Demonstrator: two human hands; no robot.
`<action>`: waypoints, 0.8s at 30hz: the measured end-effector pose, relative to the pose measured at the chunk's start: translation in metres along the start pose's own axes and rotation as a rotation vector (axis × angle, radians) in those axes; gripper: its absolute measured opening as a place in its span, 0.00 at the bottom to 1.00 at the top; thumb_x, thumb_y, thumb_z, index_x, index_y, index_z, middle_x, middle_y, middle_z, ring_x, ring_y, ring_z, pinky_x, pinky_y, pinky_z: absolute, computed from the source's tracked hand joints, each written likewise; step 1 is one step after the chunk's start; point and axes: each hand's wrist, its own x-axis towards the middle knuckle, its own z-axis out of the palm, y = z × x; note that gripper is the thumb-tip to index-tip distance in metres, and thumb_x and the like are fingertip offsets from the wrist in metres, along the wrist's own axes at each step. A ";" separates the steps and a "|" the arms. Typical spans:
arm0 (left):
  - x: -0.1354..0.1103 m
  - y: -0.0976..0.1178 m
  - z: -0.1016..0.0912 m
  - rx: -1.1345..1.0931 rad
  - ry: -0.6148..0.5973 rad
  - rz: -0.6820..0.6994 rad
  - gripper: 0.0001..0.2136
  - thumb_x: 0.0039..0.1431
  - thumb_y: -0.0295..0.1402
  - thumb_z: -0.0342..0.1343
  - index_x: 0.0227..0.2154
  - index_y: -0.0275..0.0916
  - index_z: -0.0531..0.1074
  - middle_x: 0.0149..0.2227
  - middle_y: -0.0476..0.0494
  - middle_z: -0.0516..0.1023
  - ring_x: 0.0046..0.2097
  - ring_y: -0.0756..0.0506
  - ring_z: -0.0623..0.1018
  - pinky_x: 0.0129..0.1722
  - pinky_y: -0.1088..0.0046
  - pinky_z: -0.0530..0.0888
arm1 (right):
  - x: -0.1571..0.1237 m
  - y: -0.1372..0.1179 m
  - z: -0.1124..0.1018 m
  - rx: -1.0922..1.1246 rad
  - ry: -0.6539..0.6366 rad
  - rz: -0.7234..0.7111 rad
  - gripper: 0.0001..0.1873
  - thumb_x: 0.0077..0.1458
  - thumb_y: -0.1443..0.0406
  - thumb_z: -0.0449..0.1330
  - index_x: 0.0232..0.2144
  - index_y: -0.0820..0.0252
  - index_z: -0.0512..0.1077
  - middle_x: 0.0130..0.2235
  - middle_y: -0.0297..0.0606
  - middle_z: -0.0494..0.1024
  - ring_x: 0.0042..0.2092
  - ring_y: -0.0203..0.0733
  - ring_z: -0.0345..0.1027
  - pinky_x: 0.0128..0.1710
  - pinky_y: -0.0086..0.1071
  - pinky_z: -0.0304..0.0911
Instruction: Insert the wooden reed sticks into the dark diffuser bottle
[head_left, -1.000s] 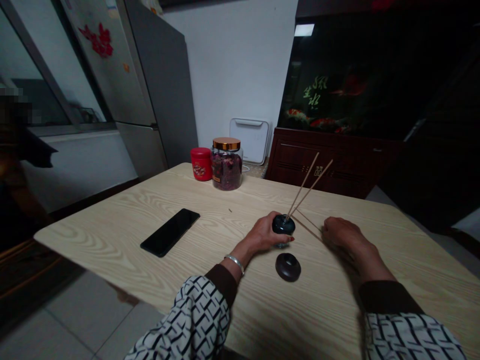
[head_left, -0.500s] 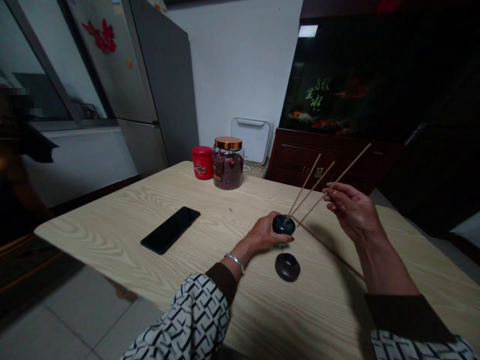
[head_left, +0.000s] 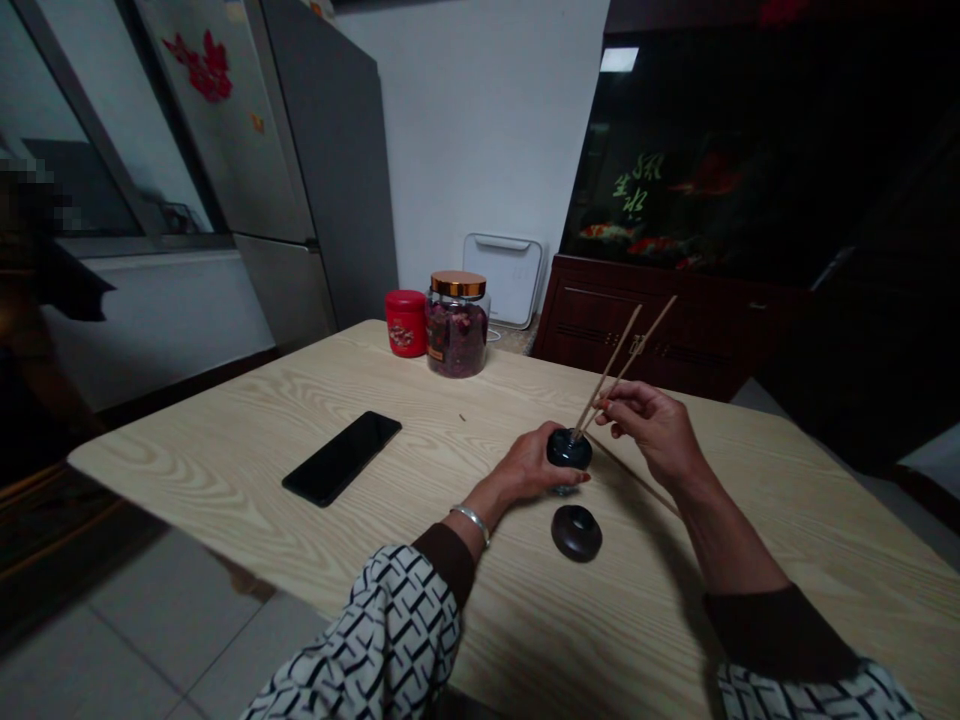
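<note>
My left hand (head_left: 529, 462) is wrapped round a small dark glass bottle (head_left: 568, 450) standing on the table. Thin wooden reed sticks (head_left: 611, 362) rise at a slant from the bottle's mouth. My right hand (head_left: 649, 425) pinches a reed stick (head_left: 651, 335) low down, close to the bottle's neck. Whether its lower end is inside the mouth is hard to make out behind the fingers. In front of the bottle lies a round, dark brown lid (head_left: 576, 533) with a hole in its middle. A thin brown line, stick or shadow, runs across the table under my right hand.
A black phone (head_left: 343, 458) lies on the wooden table (head_left: 225, 430), left of my hands. At the back stand a red canister (head_left: 406, 325) and a glass jar (head_left: 457, 335) of dark dried petals. Behind the table is a fish tank (head_left: 675, 170) on a cabinet.
My right hand has moved left and down, bringing its reed stick from apart on the right to the bottle's mouth. My left hand and the bottle have stayed in place.
</note>
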 end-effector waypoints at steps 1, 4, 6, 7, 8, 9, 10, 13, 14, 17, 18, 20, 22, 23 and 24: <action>0.000 0.000 0.000 0.008 -0.002 0.003 0.32 0.41 0.44 0.72 0.50 0.37 0.71 0.42 0.41 0.79 0.43 0.42 0.77 0.43 0.65 0.74 | 0.000 0.003 0.001 -0.028 -0.032 0.019 0.15 0.44 0.58 0.71 0.31 0.61 0.74 0.30 0.37 0.79 0.29 0.37 0.72 0.24 0.28 0.63; 0.000 0.002 -0.001 0.024 -0.010 0.009 0.32 0.42 0.44 0.71 0.50 0.37 0.72 0.42 0.41 0.79 0.42 0.42 0.77 0.42 0.66 0.74 | 0.000 0.010 0.003 -0.101 -0.089 0.064 0.17 0.43 0.56 0.71 0.30 0.61 0.74 0.27 0.36 0.76 0.27 0.37 0.70 0.23 0.28 0.61; -0.001 0.003 -0.001 0.017 -0.012 0.009 0.31 0.42 0.44 0.71 0.50 0.37 0.72 0.41 0.41 0.79 0.42 0.43 0.77 0.42 0.66 0.74 | 0.000 0.010 0.002 -0.127 -0.125 0.078 0.18 0.43 0.55 0.70 0.30 0.61 0.74 0.27 0.35 0.76 0.27 0.37 0.69 0.23 0.29 0.61; -0.001 0.003 -0.001 0.012 -0.012 0.009 0.31 0.43 0.43 0.71 0.50 0.37 0.72 0.41 0.41 0.79 0.42 0.42 0.77 0.42 0.66 0.74 | 0.001 0.009 -0.001 -0.139 -0.154 0.084 0.18 0.44 0.54 0.70 0.31 0.61 0.74 0.28 0.35 0.76 0.28 0.37 0.69 0.24 0.29 0.61; -0.001 0.003 -0.001 0.007 -0.012 0.008 0.31 0.43 0.43 0.71 0.50 0.37 0.72 0.41 0.41 0.79 0.42 0.42 0.77 0.43 0.65 0.74 | 0.001 0.008 -0.005 -0.153 -0.184 0.091 0.18 0.45 0.54 0.69 0.32 0.60 0.74 0.30 0.36 0.76 0.29 0.37 0.69 0.25 0.29 0.62; -0.001 0.003 -0.001 0.002 -0.014 0.006 0.31 0.43 0.43 0.71 0.50 0.37 0.72 0.42 0.40 0.79 0.43 0.42 0.77 0.43 0.65 0.74 | 0.002 0.007 -0.011 -0.175 -0.215 0.099 0.19 0.46 0.53 0.68 0.34 0.60 0.74 0.31 0.37 0.77 0.30 0.37 0.69 0.26 0.30 0.62; -0.001 0.003 -0.001 -0.003 -0.016 0.003 0.31 0.42 0.43 0.71 0.50 0.38 0.72 0.42 0.40 0.79 0.43 0.41 0.77 0.43 0.64 0.75 | 0.003 0.008 -0.019 -0.216 -0.242 0.110 0.19 0.47 0.53 0.67 0.36 0.60 0.74 0.33 0.37 0.77 0.31 0.38 0.70 0.26 0.30 0.63; -0.001 0.002 -0.001 -0.017 -0.016 -0.003 0.32 0.42 0.43 0.72 0.50 0.37 0.71 0.42 0.39 0.79 0.44 0.40 0.78 0.45 0.62 0.75 | 0.008 0.021 -0.050 -0.537 -0.307 0.158 0.14 0.51 0.56 0.64 0.34 0.60 0.75 0.30 0.38 0.77 0.31 0.41 0.71 0.28 0.32 0.62; 0.000 0.001 0.000 -0.019 -0.015 -0.002 0.32 0.42 0.43 0.72 0.50 0.37 0.72 0.42 0.39 0.79 0.44 0.40 0.78 0.45 0.61 0.75 | 0.009 0.029 -0.059 -0.710 -0.330 0.181 0.10 0.50 0.58 0.64 0.31 0.60 0.75 0.29 0.39 0.77 0.31 0.41 0.70 0.29 0.32 0.61; 0.000 0.001 0.000 -0.020 -0.011 0.000 0.32 0.42 0.43 0.72 0.50 0.37 0.72 0.42 0.39 0.78 0.44 0.40 0.78 0.46 0.61 0.75 | 0.009 0.058 -0.079 -1.130 -0.411 0.267 0.04 0.46 0.64 0.64 0.26 0.60 0.76 0.32 0.43 0.80 0.33 0.43 0.71 0.31 0.33 0.58; 0.000 0.001 0.000 -0.021 -0.010 -0.001 0.32 0.41 0.43 0.72 0.50 0.37 0.72 0.42 0.38 0.78 0.45 0.39 0.78 0.46 0.60 0.75 | 0.009 0.067 -0.081 -1.186 -0.431 0.288 0.03 0.46 0.65 0.64 0.27 0.60 0.77 0.33 0.43 0.80 0.34 0.44 0.71 0.32 0.33 0.58; 0.000 0.001 0.000 -0.025 -0.011 -0.002 0.32 0.41 0.42 0.72 0.50 0.37 0.72 0.42 0.38 0.78 0.45 0.39 0.78 0.46 0.60 0.75 | 0.007 0.078 -0.083 -1.198 -0.457 0.310 0.03 0.46 0.67 0.63 0.27 0.60 0.77 0.34 0.43 0.81 0.34 0.43 0.72 0.32 0.32 0.58; 0.000 0.001 0.000 -0.029 -0.012 0.001 0.32 0.41 0.43 0.72 0.49 0.36 0.72 0.42 0.38 0.78 0.44 0.39 0.78 0.45 0.60 0.75 | 0.006 0.083 -0.082 -1.167 -0.467 0.314 0.03 0.47 0.68 0.62 0.26 0.60 0.77 0.33 0.42 0.81 0.34 0.41 0.72 0.33 0.31 0.58; 0.000 0.001 0.000 -0.027 -0.012 0.003 0.32 0.41 0.43 0.72 0.49 0.36 0.72 0.42 0.39 0.78 0.44 0.40 0.78 0.45 0.61 0.75 | 0.006 0.083 -0.081 -1.154 -0.470 0.315 0.03 0.47 0.69 0.62 0.26 0.60 0.77 0.33 0.42 0.81 0.33 0.40 0.71 0.33 0.30 0.58; 0.000 0.000 0.000 -0.024 -0.011 0.003 0.32 0.41 0.43 0.72 0.49 0.37 0.72 0.42 0.39 0.78 0.44 0.40 0.78 0.45 0.61 0.75 | 0.006 0.083 -0.081 -1.146 -0.474 0.316 0.03 0.47 0.69 0.62 0.25 0.60 0.77 0.32 0.41 0.81 0.33 0.40 0.71 0.32 0.30 0.58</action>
